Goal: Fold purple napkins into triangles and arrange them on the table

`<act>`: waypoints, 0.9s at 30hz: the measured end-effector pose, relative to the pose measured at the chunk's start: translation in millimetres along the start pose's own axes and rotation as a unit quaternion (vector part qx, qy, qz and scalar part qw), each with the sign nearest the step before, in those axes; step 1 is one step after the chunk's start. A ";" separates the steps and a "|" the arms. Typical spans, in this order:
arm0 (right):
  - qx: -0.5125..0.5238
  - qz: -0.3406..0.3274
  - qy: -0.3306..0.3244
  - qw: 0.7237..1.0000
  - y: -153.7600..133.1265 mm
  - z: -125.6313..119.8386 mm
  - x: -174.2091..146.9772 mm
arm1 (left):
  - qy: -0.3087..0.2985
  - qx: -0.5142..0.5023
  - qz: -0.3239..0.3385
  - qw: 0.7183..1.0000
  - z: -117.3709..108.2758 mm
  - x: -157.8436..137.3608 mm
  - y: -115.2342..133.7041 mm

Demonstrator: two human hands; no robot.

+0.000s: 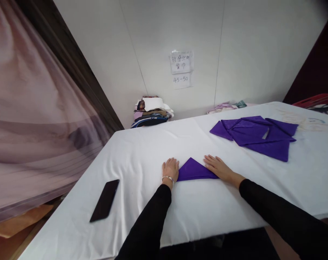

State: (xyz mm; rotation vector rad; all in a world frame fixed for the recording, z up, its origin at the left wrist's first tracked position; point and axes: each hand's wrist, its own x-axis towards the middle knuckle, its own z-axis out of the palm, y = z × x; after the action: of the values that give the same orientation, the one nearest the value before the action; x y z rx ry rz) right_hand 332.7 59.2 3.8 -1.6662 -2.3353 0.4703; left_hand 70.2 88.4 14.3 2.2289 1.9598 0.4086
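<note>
A purple cloth napkin (194, 169) lies on the white-covered table, folded into a flat triangle with its point away from me. My left hand (170, 169) rests palm down at the triangle's left corner, fingers laid out flat, a bracelet at the wrist. Across from it, my right hand (217, 167) lies flat over the right corner with its fingers stretched out. Both hands press on the cloth without gripping it. Further back on the right is a loose pile of purple napkins (253, 133), with a small pale label showing on one.
A black phone (105, 200) lies at the left on the white tablecloth (142, 151). Folded fabrics (153, 111) are stacked behind the table's far edge, near the wall. A handwritten paper sign (182, 68) hangs on that wall. Pink sheer drapery (30, 101) borders the left side.
</note>
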 end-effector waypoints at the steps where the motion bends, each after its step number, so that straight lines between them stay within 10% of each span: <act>1: 0.019 0.002 0.001 1.000 0.7 -1.2 -5.3 | 0.001 -0.005 -0.002 1.000 -1.8 -2.9 -0.3; 10: 0.088 -0.044 0.066 0.993 0.4 7.0 -34.8 | -0.015 -0.020 0.184 0.983 -5.6 -44.2 -3.8; 27: 0.021 -0.107 0.188 0.976 -16.9 24.4 -30.0 | 0.036 -0.066 0.233 0.970 10.6 -35.8 -3.4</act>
State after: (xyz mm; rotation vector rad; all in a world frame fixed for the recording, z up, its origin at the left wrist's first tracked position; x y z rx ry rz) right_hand 318.8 22.7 -12.2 -1.3264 -2.1684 0.1431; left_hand 66.1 54.2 -0.6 2.6021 1.3683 0.6595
